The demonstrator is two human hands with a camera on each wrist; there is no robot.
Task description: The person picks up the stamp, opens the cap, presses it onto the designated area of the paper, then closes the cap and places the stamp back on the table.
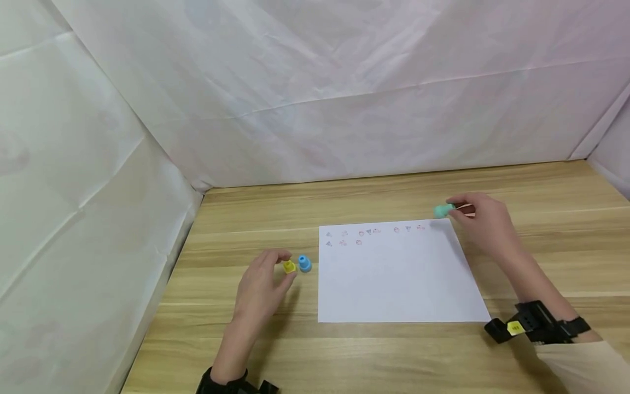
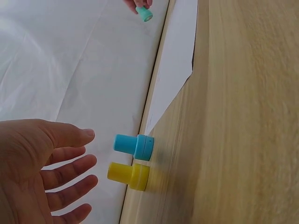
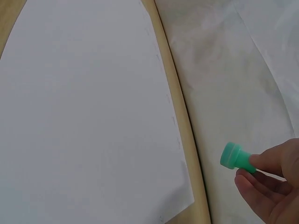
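Observation:
A white sheet of paper [image 1: 398, 279] lies on the wooden table [image 1: 374, 355], with small stamped marks [image 1: 361, 234] along its far edge. My right hand [image 1: 479, 219] pinches a green stamp [image 1: 443, 210] just past the sheet's far right corner; the same green stamp [image 3: 235, 158] shows in the right wrist view, held by its handle above the paper's [image 3: 84, 116] edge. My left hand [image 1: 261, 284] hovers with relaxed, spread fingers [image 2: 60, 163] beside a yellow stamp [image 1: 289, 266] and a blue stamp [image 1: 304, 264], which stand side by side left of the sheet. It touches neither the yellow stamp [image 2: 130, 175] nor the blue stamp [image 2: 135, 146].
White sheeting [image 1: 295, 98] walls in the table at the back and on both sides. A black wrist camera [image 1: 526, 324] with a yellow label sits on my right forearm.

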